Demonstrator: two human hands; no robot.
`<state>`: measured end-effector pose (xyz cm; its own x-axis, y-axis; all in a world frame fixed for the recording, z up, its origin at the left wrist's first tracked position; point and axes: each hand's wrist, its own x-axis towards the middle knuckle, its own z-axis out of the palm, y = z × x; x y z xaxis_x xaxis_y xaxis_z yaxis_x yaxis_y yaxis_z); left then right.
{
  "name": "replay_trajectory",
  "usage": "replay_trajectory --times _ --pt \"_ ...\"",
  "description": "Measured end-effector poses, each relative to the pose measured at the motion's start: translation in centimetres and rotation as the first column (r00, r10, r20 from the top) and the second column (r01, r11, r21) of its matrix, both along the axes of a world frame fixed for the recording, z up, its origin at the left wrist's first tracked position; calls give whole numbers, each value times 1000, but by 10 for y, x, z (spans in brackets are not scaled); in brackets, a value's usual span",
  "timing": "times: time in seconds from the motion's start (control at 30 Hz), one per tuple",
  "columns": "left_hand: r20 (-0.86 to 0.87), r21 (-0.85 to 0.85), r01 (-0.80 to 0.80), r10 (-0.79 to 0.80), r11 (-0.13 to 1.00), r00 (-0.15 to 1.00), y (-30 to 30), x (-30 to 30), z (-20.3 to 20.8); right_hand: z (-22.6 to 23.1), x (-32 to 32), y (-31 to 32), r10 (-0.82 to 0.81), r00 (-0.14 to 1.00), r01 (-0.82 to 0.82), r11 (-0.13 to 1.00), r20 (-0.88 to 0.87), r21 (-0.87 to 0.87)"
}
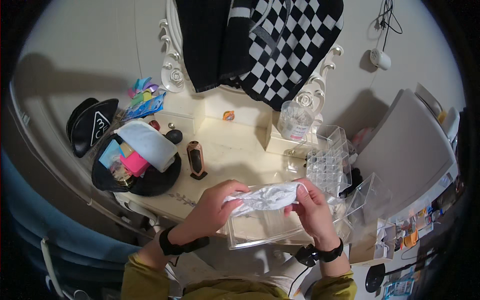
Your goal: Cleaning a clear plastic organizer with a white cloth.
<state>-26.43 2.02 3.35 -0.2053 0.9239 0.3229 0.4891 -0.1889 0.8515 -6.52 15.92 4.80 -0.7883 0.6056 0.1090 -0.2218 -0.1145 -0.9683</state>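
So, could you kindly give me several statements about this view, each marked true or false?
1. The left hand and right hand both grip a crumpled white cloth. True.
2. The checkered garment is red and yellow. False: the checkered garment is black and white.
3. The clear plastic jar lies on the floor. False: the clear plastic jar stands on the right-hand drawer box.
4. The rose-gold and black device is left of that jar. True.

Checked textile [292,47], twelve o'clock, cropped; clear tray [250,235], five-thirty, partly behind white cloth [265,198]; possibly packets [411,238], four o'clock, indistinct.
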Motion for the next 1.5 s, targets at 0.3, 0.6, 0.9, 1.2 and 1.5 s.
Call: replay_trajectory --times 0.3,0.6,0.9,1.2,1.5 --pt "51 -50 100 -98 994 994 -5 -14 -3 -7 20 33 -215 953 129 926 -216 -354" --pt "-79 257 -186 212 948 974 11 -28 -29 32 40 8 146 952 -302 606 271 736" --pt "-409 85 -112 137 990 902 -23 22 -48 2 16 -7 -214 875 -224 618 435 754" --pt "-313 117 -161 190 980 931 -19 21 -61 22 4 -16 -375 846 -64 634 380 770" --pt "-222 324 58 16 944 975 -4 31 -4 36 -12 -37 -181 943 -84 680 279 728"
